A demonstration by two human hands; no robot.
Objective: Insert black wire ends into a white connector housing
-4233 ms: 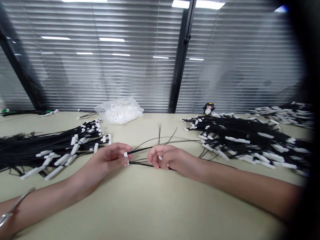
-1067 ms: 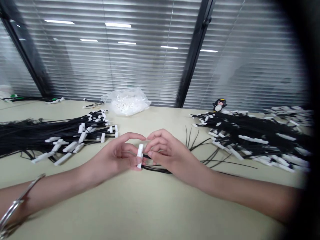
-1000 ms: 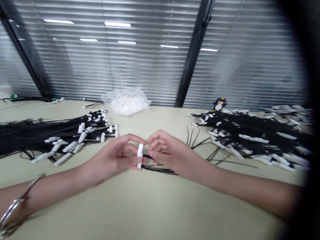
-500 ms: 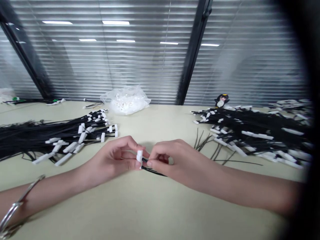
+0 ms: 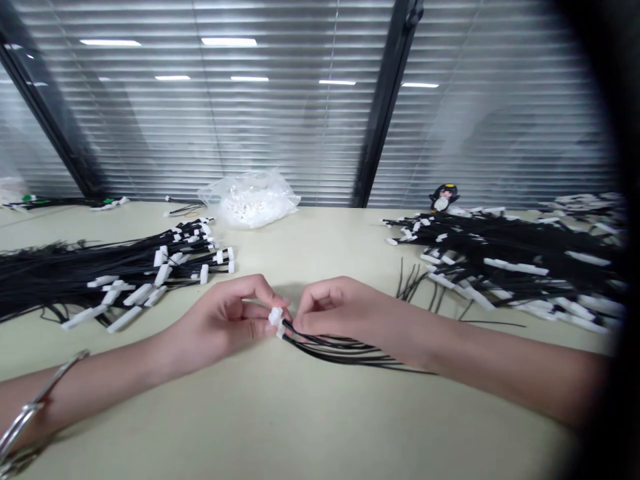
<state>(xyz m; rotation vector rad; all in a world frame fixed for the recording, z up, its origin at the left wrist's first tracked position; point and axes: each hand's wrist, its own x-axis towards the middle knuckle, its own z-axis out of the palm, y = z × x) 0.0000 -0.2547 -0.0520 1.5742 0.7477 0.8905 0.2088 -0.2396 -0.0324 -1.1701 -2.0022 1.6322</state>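
Observation:
My left hand (image 5: 237,313) pinches a small white plastic connector (image 5: 275,318) between thumb and fingers, above the middle of the table. Several black wires (image 5: 340,352) run from the connector to the right, passing below my right hand (image 5: 333,310). That hand is closed close beside the connector, its fingertips at the wires where they enter the housing. What exactly lies between the right fingertips is partly hidden, but a black wire leads into them. A silver bangle (image 5: 30,407) circles my left wrist.
On the left lies a pile of black wire harnesses (image 5: 125,267) with white connectors. Another harness pile (image 5: 500,260) covers the right side. A clear plastic bag (image 5: 255,200) of small white parts stands at the back, near window blinds (image 5: 275,133). A penguin-like figurine (image 5: 443,198) stands back right.
The connector has turned and tilted in my left fingers. My right hand has rolled over slightly, and more of the black wires now show below it.

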